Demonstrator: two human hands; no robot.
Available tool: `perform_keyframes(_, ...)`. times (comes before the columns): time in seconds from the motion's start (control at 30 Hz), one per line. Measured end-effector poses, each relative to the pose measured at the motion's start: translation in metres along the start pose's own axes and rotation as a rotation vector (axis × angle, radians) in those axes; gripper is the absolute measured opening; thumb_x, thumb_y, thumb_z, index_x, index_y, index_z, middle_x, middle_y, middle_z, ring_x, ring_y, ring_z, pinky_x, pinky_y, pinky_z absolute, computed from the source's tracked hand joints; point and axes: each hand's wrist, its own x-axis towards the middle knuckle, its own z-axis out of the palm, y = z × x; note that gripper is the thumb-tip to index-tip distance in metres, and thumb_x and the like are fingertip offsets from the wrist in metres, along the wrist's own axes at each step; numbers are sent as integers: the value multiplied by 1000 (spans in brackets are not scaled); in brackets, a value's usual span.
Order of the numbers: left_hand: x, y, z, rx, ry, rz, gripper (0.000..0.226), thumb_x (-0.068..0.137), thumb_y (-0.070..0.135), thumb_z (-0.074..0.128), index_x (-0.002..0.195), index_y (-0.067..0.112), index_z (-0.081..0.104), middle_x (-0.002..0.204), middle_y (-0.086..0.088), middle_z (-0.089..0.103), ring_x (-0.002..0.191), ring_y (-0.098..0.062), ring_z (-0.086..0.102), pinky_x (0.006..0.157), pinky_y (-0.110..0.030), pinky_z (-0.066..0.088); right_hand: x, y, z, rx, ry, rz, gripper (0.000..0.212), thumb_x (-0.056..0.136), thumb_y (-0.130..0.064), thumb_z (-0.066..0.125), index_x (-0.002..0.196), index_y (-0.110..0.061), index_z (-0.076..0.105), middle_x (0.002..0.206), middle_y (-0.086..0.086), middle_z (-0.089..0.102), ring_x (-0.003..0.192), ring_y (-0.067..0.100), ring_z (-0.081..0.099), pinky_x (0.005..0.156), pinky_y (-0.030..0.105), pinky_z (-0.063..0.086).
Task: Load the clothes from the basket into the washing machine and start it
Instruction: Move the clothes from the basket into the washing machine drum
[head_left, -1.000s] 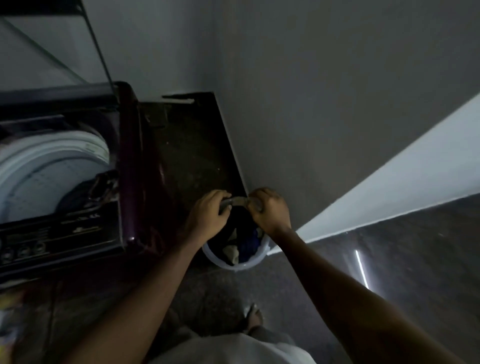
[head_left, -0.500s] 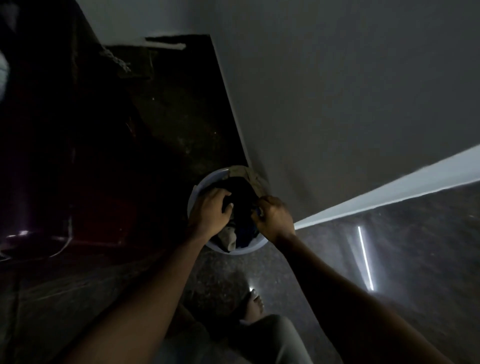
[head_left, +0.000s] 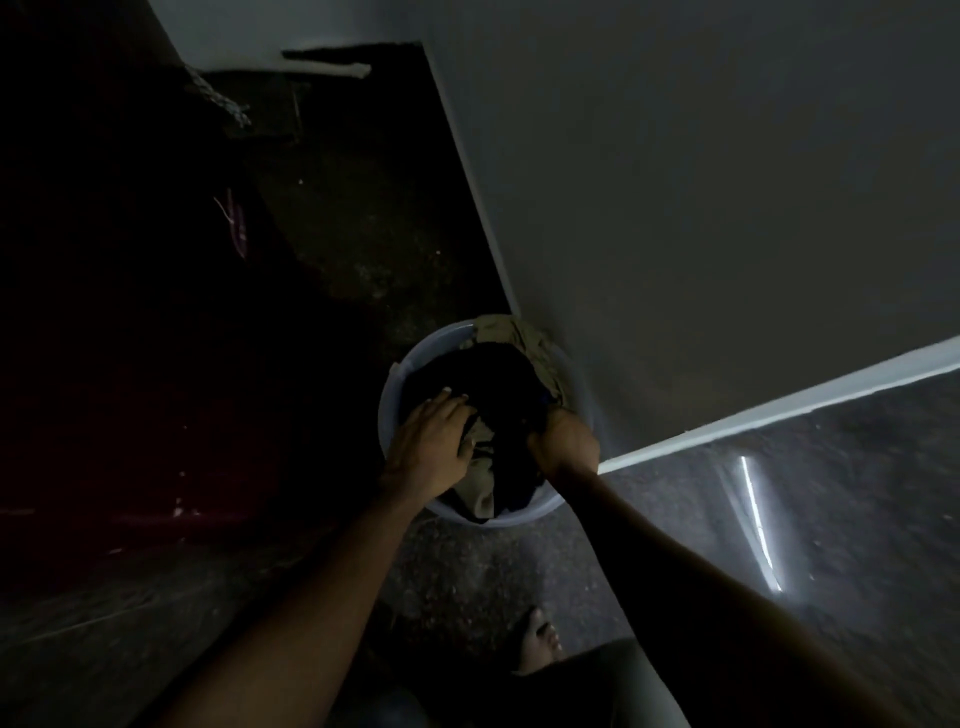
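A round pale-blue basket stands on the floor against the wall corner. It holds a heap of dark clothes, a beige garment draped over the far rim, and a pale cloth near the front. My left hand lies on the dark heap with its fingers stretched out. My right hand is dug into the right side of the dark clothes, fingers curled into the fabric. The washing machine shows only as a dark maroon side at the left.
A grey wall with a white skirting runs close behind and right of the basket. The dark speckled floor stretches back between machine and wall. A bare foot stands just in front of the basket. A hose hangs at the upper left.
The view has tipped down from the machine's open drum to the basket. Both hands, held together above the basket a second ago, have dropped into the clothes and moved apart.
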Motion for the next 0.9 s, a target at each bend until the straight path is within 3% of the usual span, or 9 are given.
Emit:
perform_keyframes(0.13,-20,23,-59,-24,29,-49,52,94,30,58,143,16,46,151,-2,44,146,-20,30,119,-35,25,-37,-30,-54,167,91,-81,28,86,-20,54,114,-19,60,102,7,68,97,29,63,74,32,47)
perform_keyframes(0.27,-35,58,-135,-93,54,-91,64,89,37,65,145,18,42,150,-1,44,144,-19,33,117,-34,29,-80,-61,-123,241,118,-196,31,84,-12,54,112,-23,63,109,2,68,101,24,62,81,35,52)
perform_keyframes(0.4,-51,100,-212,-185,23,-118,73,84,42,71,147,20,40,151,-2,44,142,-20,35,115,-35,31,-128,-91,-190,310,159,-365,37,82,-3,54,112,-21,66,114,1,67,103,20,61,84,30,50)
perform_keyframes(0.57,-66,142,-281,-458,-6,-248,77,81,38,76,147,25,39,147,-3,48,135,-25,46,107,-37,41,-162,-127,-258,501,261,-501,23,86,-2,57,102,-13,69,100,-1,65,93,13,60,79,25,48)
perform_keyframes(0.7,-69,162,-317,-628,42,-382,78,79,32,80,145,20,41,142,-9,52,130,-28,50,102,-38,45,-178,-154,-304,587,316,-582,19,87,2,58,98,-9,70,94,-6,61,89,5,56,76,6,40)
perform_keyframes(0.8,-68,171,-335,-806,190,-382,64,82,30,77,139,19,50,135,-7,59,123,-25,56,102,-42,48,-180,-165,-332,659,328,-620,18,88,1,58,97,-9,69,96,-4,62,90,6,58,77,8,43)
perform_keyframes(0.9,-65,182,-359,-856,283,-370,36,89,23,69,124,22,60,121,-3,66,110,-22,63,93,-36,53,-182,-164,-352,758,311,-634,17,90,0,57,97,-11,68,99,1,64,93,12,61,80,17,48)
